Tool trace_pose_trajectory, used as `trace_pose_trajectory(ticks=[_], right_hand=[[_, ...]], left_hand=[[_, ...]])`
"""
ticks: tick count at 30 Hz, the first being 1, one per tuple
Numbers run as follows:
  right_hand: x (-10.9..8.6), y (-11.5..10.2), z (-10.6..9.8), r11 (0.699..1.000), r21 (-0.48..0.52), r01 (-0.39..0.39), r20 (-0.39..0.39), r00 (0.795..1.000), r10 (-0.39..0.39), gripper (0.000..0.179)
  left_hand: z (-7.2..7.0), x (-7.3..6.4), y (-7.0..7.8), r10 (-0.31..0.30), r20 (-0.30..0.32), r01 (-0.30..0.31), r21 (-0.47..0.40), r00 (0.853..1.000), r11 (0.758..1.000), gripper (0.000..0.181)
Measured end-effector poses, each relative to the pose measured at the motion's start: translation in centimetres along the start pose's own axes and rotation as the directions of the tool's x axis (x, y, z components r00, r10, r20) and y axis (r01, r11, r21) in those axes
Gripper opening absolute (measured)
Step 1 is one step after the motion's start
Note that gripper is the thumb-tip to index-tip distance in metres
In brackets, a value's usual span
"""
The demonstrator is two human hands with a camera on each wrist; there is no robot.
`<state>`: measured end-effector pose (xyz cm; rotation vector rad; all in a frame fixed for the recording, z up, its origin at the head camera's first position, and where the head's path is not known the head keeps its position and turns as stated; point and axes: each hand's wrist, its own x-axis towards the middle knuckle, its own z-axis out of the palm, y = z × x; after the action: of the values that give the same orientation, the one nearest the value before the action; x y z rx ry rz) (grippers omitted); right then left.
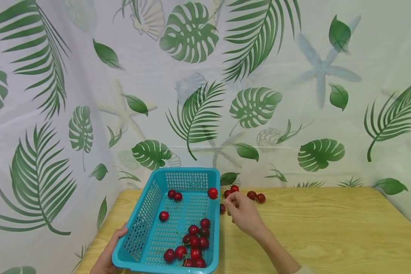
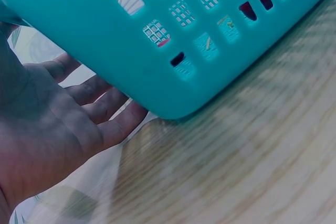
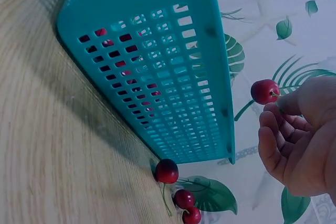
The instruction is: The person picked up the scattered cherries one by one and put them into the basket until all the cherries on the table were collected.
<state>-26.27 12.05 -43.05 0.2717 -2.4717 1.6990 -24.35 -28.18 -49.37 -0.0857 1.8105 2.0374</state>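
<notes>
My right hand (image 1: 244, 213) pinches a red cherry (image 3: 265, 92) by its stem. In the head view this cherry hangs over the right rim of a blue plastic basket (image 1: 185, 172). On the basket's left side, my left hand (image 1: 109, 251) grips the rim; its fingers (image 2: 105, 103) lie against the outer wall in the left wrist view. Inside, several dark red cherries (image 1: 193, 241) cluster at the near right, a pair (image 1: 174, 195) lies toward the back and a single cherry (image 1: 163, 216) at the left. More cherries (image 1: 256, 196) rest on the table beyond my right hand.
The basket stands on a light wood-patterned table (image 1: 315, 228). Close to its right wall lie loose cherries (image 3: 167, 171), partly hidden by my right hand in the head view. A white leaf-print sheet (image 1: 281, 125) hangs behind the table and along the left.
</notes>
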Motion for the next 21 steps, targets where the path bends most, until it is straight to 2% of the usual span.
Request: trace_pose_trajectory(ticks=[8,12,16,21], right_hand=[[-0.1,0.0,1.3,0.998,-0.061,0.034,0.028,0.999,-0.033,0.008],[-0.2,0.0,1.9,0.990,-0.126,0.061,0.037,0.998,-0.057,0.008],[-0.2,0.2,2.3,0.970,-0.220,0.107,0.045,0.994,-0.099,0.011],[-0.1,0.7,2.7,0.932,-0.329,0.152,0.051,0.988,-0.144,0.013]], left_hand=[[-0.1,-0.1,0.0,0.014,0.044,-0.014,0.000,0.999,1.000,0.074],[-0.3,-0.1,0.0,-0.006,0.047,0.006,0.005,0.999,1.000,0.077],[-0.3,-0.1,0.0,-0.026,0.063,0.027,-0.003,0.998,1.000,0.081],[-0.3,0.0,0.1,-0.013,0.058,0.013,0.001,0.998,1.000,0.080]])
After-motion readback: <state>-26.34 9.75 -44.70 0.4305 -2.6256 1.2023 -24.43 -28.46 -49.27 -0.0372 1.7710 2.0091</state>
